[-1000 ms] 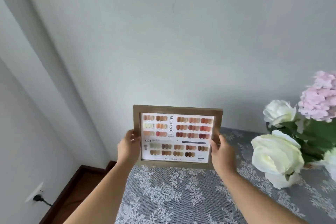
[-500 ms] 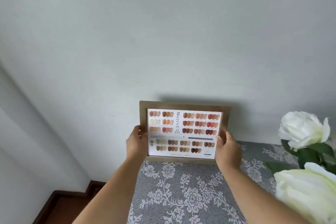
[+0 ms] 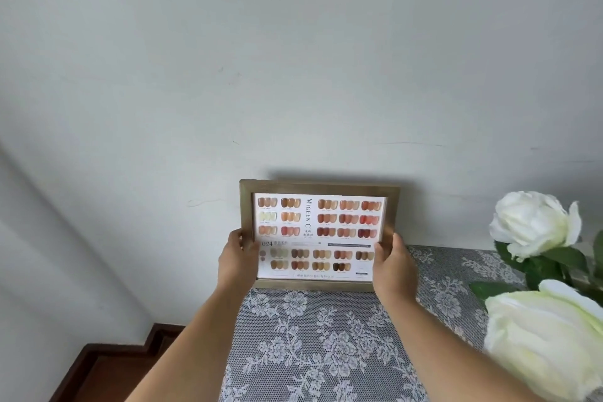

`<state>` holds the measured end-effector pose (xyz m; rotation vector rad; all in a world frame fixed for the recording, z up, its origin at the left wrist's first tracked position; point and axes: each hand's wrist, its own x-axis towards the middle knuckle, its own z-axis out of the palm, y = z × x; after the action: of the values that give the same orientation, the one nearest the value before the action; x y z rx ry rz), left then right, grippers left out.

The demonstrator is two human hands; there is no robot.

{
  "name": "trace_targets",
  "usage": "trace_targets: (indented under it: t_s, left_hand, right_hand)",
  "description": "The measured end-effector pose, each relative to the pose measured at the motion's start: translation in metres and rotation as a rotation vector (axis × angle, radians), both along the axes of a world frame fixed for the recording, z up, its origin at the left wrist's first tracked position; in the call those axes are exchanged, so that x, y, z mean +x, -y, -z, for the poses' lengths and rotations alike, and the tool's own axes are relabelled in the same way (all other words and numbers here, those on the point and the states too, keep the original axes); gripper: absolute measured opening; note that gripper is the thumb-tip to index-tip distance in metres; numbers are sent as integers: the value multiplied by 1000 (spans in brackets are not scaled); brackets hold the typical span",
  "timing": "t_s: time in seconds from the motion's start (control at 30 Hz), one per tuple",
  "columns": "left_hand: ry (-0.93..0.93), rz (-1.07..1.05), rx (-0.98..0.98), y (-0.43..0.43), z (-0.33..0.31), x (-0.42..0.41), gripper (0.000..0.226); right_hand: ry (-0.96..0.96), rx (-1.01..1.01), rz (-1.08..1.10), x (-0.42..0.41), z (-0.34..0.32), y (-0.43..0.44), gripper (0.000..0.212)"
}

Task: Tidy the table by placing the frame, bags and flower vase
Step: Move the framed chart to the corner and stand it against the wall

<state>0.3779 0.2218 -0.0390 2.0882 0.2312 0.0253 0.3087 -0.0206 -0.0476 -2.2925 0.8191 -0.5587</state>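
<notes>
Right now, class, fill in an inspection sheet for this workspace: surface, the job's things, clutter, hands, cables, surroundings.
Surface: table under a grey lace cloth with a floral pattern.
Job's things: frame, wooden, showing a nail colour chart, held upright at the table's far edge near the wall; white flowers at the right, their vase out of view; bags nothing seen.
Clutter: nothing seen.
Hands: left hand grips the frame's left side, right hand grips its right side.
Cables: nothing seen.
Surroundings: plain pale wall behind the table; dark wooden floor at the lower left.
</notes>
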Motion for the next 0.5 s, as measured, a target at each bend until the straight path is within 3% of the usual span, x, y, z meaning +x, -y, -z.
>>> trace_targets:
  t_s: [0.3,0.5]
  left_hand:
    - [43,60,173,1,-29,-33,56]
    - [112,44,265,18,-50,-112,55]
  right_hand:
    - [-47,69,-145,-27,-15,-10,76]
    - [-129,147,-357,-94,-31,-17,75]
